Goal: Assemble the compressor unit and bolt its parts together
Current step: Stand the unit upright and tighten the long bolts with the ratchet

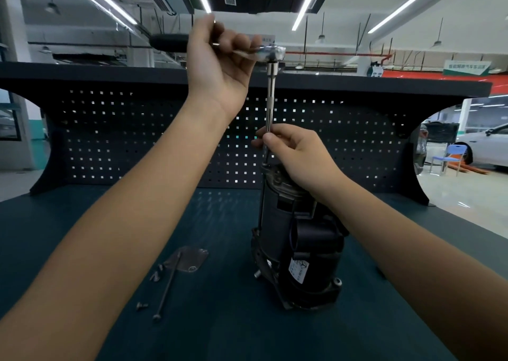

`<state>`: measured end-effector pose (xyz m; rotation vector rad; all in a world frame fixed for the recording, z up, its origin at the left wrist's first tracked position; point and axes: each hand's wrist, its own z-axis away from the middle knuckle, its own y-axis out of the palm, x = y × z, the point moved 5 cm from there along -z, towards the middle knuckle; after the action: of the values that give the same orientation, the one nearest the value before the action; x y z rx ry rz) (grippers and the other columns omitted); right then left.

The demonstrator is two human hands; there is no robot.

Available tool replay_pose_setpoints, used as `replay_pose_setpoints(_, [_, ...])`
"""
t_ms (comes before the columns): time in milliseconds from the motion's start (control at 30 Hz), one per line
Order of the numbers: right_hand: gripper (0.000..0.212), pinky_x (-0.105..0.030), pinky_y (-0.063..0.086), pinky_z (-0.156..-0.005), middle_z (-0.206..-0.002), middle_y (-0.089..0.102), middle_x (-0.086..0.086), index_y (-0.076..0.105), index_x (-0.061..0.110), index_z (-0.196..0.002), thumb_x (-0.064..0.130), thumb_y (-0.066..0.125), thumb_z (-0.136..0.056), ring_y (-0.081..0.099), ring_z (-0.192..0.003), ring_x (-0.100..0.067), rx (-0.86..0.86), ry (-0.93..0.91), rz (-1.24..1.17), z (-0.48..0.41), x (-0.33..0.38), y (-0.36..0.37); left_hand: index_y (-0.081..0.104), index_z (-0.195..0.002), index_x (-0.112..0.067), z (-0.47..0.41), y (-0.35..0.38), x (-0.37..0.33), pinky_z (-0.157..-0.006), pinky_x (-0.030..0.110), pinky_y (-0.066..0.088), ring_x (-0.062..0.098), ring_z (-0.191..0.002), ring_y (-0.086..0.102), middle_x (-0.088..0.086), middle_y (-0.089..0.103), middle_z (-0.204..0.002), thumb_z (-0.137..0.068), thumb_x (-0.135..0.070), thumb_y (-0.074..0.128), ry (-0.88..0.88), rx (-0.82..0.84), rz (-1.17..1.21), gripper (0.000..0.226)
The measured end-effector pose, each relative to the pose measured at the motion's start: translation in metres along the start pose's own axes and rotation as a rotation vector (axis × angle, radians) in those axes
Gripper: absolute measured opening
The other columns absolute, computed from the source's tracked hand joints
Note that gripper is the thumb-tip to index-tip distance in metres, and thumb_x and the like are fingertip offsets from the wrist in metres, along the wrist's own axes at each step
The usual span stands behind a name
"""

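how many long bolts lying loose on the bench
1: the long bolt lies left of the compressor, its far end on the metal plate. Others may hide behind the compressor.

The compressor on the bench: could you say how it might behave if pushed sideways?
Probably tippy: the compressor stands on end, tall over a narrow base. Likely heavy and stiff, given its metal body. A pull on the ratchet, up high, could rock it.
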<state>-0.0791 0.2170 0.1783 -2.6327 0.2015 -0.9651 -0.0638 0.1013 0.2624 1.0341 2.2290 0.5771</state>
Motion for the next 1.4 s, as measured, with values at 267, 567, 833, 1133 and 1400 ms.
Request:
replay_pose_setpoints(267, [0.014, -0.004, 0.034, -0.044, -0.077, 0.069, 0.007, 0.069, 0.014, -0.088, 0.023, 0.058, -0.09, 0.049, -0.042, 0.01, -0.072, 0.011, -0.018, 0.002, 0.0, -0.004, 0.044, -0.079, -0.021, 0.057, 0.04, -0.007, -0.064, 0.025, 0.049, 0.01, -0.055, 0.059, -0.008, 0.049, -0.05, -0.093, -0.007, 0.039, 0.788, 0.455, -0.775, 0.02])
replay_pose_setpoints(567, [0.024, -0.008, 0.028, -0.044, -0.04, 0.043, 0.013, 0.07, 0.021, -0.097, 0.025, 0.047, -0.096, 0.035, -0.038, 0.0, -0.019, 0.021, 0.049, 0.002, -0.001, -0.005, 0.045, -0.063, -0.008, -0.001, 0.007, 0.007, -0.053, 0.03, 0.057, 0.008, -0.031, 0.047, -0.004, 0.04, -0.033, -0.095, -0.009, 0.042, -0.065, -0.091, 0.128, 0.032])
replay_pose_setpoints(833, [0.025, -0.041, 0.047, -0.069, -0.094, 0.062, -0.033, 0.066, 0.029, -0.073, 0.028, 0.051, -0.094, 0.057, -0.082, -0.047, -0.043, 0.0, 0.034, 0.001, 0.004, -0.002, 0.05, -0.072, -0.018, 0.038, 0.031, -0.008, -0.073, 0.025, 0.052, 0.006, -0.065, 0.064, -0.01, 0.055, -0.05, -0.095, -0.005, 0.04, 0.576, 0.282, -0.79, 0.027])
replay_pose_setpoints(1133, [0.021, -0.055, 0.044, -0.092, -0.1, 0.07, -0.018, 0.066, 0.031, -0.09, 0.021, 0.048, -0.096, 0.055, -0.103, -0.048, -0.025, 0.057, -0.043, 0.001, -0.002, -0.002, 0.053, -0.074, -0.004, -0.001, 0.0, -0.001, -0.054, 0.029, 0.056, 0.018, -0.055, 0.067, 0.001, 0.056, -0.047, -0.098, -0.016, 0.043, -0.131, -0.027, 0.032, 0.029])
replay_pose_setpoints(1400, [0.02, -0.053, 0.046, -0.089, -0.093, 0.07, -0.02, 0.065, 0.029, -0.082, 0.018, 0.053, -0.094, 0.055, -0.101, -0.049, -0.069, 0.045, -0.047, 0.002, 0.0, -0.004, 0.054, -0.078, -0.014, 0.03, 0.023, -0.01, -0.078, 0.027, 0.053, 0.009, -0.071, 0.065, -0.006, 0.057, -0.055, -0.098, -0.007, 0.037, 0.475, 0.261, -0.777, 0.027])
